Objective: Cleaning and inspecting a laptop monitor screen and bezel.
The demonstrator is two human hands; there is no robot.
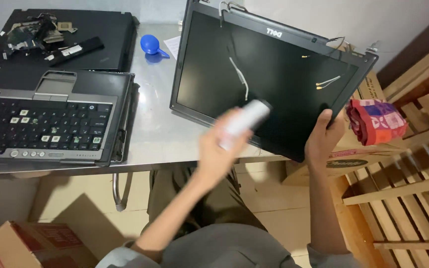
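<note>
Right hand (323,136) grips the detached laptop screen (269,79) at its lower corner, tilting it up off the metal table (160,134); left hand (219,149) wraps a blurred white cylinder (244,121), possibly a spray can, against the glass.

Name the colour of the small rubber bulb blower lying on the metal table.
Blue; the rubber bulb blower shows clearly in the head view.

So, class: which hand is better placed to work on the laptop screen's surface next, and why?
Probably the left hand: it holds a white bottle in front of the screen, while the right hand grips the screen's lower edge, steadying it.
</note>
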